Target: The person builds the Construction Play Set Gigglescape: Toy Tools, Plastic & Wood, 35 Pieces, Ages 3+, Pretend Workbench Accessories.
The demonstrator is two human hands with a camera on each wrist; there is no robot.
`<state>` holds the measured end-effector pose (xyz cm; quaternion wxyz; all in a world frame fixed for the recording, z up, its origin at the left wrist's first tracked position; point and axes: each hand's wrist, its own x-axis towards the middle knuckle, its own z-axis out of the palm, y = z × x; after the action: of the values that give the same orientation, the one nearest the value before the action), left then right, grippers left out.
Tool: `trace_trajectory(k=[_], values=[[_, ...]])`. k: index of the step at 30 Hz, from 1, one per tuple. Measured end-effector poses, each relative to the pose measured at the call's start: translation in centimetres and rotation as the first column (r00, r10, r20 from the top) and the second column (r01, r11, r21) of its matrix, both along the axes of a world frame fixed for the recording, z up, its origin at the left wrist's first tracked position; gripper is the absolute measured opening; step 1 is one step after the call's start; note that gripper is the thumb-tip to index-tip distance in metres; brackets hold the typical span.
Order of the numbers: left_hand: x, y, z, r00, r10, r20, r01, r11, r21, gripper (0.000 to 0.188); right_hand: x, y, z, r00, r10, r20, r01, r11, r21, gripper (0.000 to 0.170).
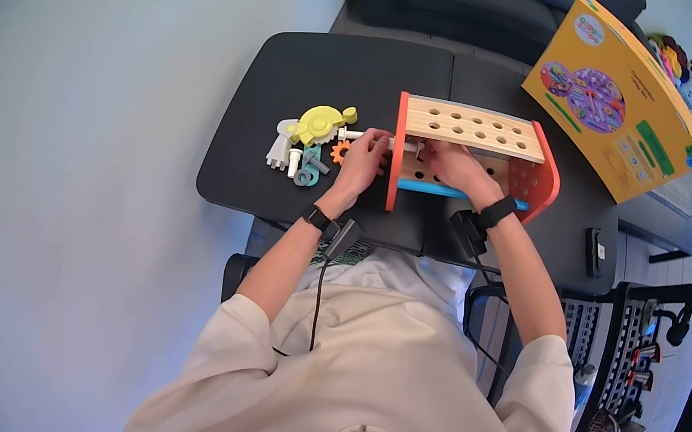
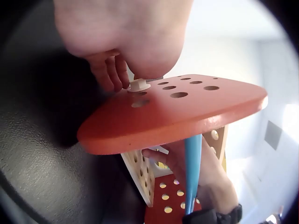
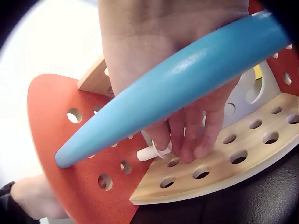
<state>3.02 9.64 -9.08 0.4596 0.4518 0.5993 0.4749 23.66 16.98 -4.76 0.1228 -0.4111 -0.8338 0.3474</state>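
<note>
A wooden toy workbench (image 1: 479, 116) with red perforated side panels stands on the table. Outside its left panel (image 2: 173, 116), my left hand (image 1: 360, 166) has thumb and fingers around the white hexagonal head of a toy bolt (image 2: 138, 85), which sits at one of the holes. On the inner side of that panel the bolt's threaded shaft (image 3: 146, 154) shows. My right hand (image 1: 463, 170) reaches inside past the blue bar (image 3: 177, 77), its fingertips at a pale round-rimmed nut (image 3: 166, 149) around the shaft. The thumb's grip is mostly hidden behind the bar.
Left of the workbench on the black table (image 1: 345, 63) lie a yellow-green toy saw (image 1: 319, 125), an orange gear (image 1: 339, 153), a white bolt (image 1: 294, 163) and several grey and teal pieces. A large yellow box (image 1: 617, 97) stands at the back right; a black device (image 1: 593, 250) lies near the right edge.
</note>
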Motion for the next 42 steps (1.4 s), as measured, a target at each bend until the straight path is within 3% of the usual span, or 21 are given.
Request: trace_trajectory(k=[2, 3, 4, 7, 13, 19, 22, 30, 36, 38, 42], values=[[-0.3, 0.2, -0.5, 0.997, 0.014, 0.073, -0.014, 1.0, -0.005, 0.033, -1.0, -0.7, 1.0, 0.999, 0.039, -0.026, -0.035, 0.989, 0.144, 0.031], [-0.4, 0.2, -0.8, 0.994, 0.016, 0.105, -0.016, 1.0, -0.005, 0.035, -0.5, -1.0, 1.8, 0.999, -0.036, 0.039, 0.037, 0.999, -0.002, 0.03], [-0.6, 0.2, -0.9, 0.991, 0.016, 0.136, -0.016, 1.0, -0.004, 0.037, -0.6, -0.9, 1.5, 0.999, -0.023, 0.042, 0.023, 1.0, 0.0, 0.03], [-1.1, 0.2, -0.6, 0.989, -0.02, 0.145, 0.026, 0.999, -0.041, 0.038, -0.5, 0.2, -0.9, 0.999, 0.007, -0.036, -0.001, 0.986, 0.167, 0.028], [-1.8, 0.1, -0.3, 0.989, -0.071, 0.131, 0.083, 0.992, -0.09, 0.035, -1.0, 0.7, -2.4, 0.97, 0.08, -0.228, -0.038, 0.983, 0.18, 0.022], [-2.2, -0.8, 0.9, 0.991, -0.115, 0.07, 0.119, 0.991, -0.059, 0.029, -1.4, 0.4, -2.8, 0.94, 0.133, -0.314, -0.069, 0.976, 0.204, 0.024], [-2.3, -1.2, 1.0, 0.988, -0.13, 0.083, 0.132, 0.991, -0.014, 0.029, -1.3, 0.2, -2.1, 0.97, 0.115, -0.214, -0.095, 0.99, 0.103, 0.024], [-3.1, -1.7, 0.7, 0.961, -0.125, 0.245, 0.145, 0.987, -0.065, 0.027, -0.7, 0.2, -4.0, 0.972, 0.18, -0.154, -0.168, 0.982, 0.085, 0.027], [-3.0, -3.0, 0.5, 0.992, -0.067, 0.109, 0.071, 0.997, -0.035, 0.031, -0.7, 0.5, -5.9, 0.956, 0.158, -0.245, -0.155, 0.987, 0.033, 0.026], [-3.2, -3.3, 0.8, 0.989, -0.119, 0.094, 0.135, 0.972, -0.19, 0.036, -0.8, -0.2, -4.0, 0.973, 0.195, -0.124, -0.184, 0.979, 0.091, 0.025], [-3.5, -3.5, 1.1, 0.989, -0.135, 0.062, 0.147, 0.954, -0.262, 0.038, -0.9, -0.2, -4.1, 0.969, 0.195, -0.152, -0.19, 0.981, 0.043, 0.026]])
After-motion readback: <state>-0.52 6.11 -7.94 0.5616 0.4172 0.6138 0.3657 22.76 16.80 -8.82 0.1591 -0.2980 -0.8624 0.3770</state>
